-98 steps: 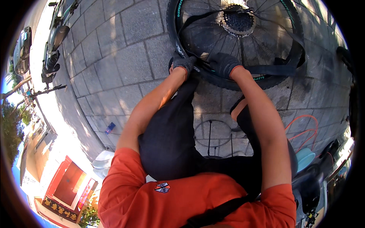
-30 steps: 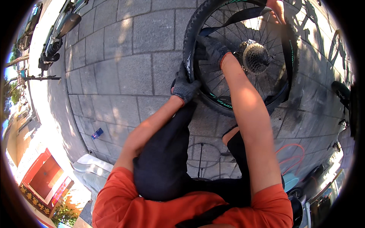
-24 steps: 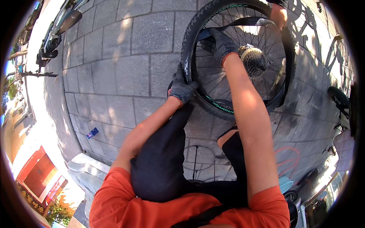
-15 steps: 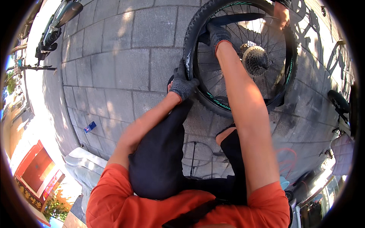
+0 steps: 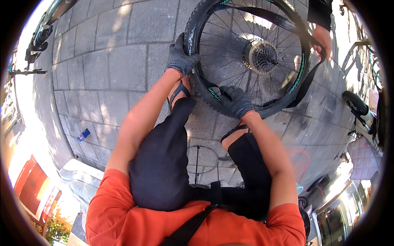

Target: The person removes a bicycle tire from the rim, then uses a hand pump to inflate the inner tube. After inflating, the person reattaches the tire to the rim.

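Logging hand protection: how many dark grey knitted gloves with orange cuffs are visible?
2 gloves: one on the left hand, at the left of the black knobby tyre; one on the right hand, at its lower edge. The co-worker's visible hand is bare.

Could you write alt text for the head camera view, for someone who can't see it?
The wearer's gloved left hand holds the left edge of a bicycle wheel over grey paving, and the gloved right hand is at the wheel's near edge. At upper right, another person's bare hand holds a flat black band that runs across it.
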Available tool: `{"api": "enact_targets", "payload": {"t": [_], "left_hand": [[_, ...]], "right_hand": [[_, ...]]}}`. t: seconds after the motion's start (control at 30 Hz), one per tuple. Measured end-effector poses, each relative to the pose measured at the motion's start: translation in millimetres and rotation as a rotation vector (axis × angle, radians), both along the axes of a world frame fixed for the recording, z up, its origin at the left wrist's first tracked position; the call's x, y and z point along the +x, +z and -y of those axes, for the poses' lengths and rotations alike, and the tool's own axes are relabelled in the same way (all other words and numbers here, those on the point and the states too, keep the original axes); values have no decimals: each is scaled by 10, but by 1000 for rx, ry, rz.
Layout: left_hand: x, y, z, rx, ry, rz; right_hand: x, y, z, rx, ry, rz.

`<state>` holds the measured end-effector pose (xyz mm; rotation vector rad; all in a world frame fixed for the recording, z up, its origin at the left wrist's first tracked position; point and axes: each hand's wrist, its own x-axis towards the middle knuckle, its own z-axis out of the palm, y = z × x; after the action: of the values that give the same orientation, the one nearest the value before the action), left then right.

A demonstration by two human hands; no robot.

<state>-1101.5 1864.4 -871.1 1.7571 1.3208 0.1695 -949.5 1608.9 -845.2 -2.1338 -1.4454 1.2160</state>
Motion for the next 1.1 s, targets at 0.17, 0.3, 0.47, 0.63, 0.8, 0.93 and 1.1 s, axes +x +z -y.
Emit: {"api": "enact_targets", "payload": {"t": [0.17, 0.3, 0.47, 0.63, 0.8, 0.93, 1.1], "left_hand": [[-309, 67, 476, -359, 97, 179], [-517, -248, 935, 14, -227, -567], [-223, -16, 860, -232, 21, -500], [-235, -180, 810, -275, 252, -108], [-307, -417, 625, -229, 145, -68], [-317, -493, 589, -196, 78, -153], [-278, -27, 471, -388, 38, -14]], "right_hand": [[-78, 102, -194, -46, -118, 27], [-71, 81, -284, -106, -68, -27], [-140, -275, -297, -73, -141, 37], [-83, -392, -456, -32, -164, -75], [-92, -324, -663, -104, -181, -204], [-107, -513, -603, -44, -215, -217], [-6, -402, -684, 31, -75, -396]]}}
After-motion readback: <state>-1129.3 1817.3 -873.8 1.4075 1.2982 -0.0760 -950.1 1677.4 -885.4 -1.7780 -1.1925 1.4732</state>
